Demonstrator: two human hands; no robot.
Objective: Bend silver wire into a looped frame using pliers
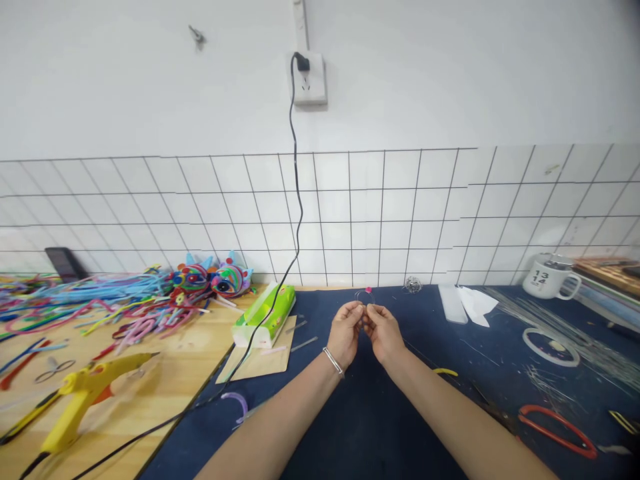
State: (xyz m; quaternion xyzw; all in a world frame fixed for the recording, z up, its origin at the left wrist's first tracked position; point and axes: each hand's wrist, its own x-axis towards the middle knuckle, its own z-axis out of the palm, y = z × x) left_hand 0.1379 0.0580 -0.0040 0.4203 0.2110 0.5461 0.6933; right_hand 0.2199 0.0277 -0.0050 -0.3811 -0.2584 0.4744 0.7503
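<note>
Right now I'm pinching thin wire (358,293), already curving, between the fingers of my left hand (345,332) and right hand (384,332); they're hiding whether it's joined.

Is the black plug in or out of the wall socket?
In: the plug sits against the socket, no prongs showing, and its black cable hangs down.

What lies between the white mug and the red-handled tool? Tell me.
From the white mug towards the red-handled tool: long thin wires, a white ring, then short wire bits, as the head view shows.
</note>
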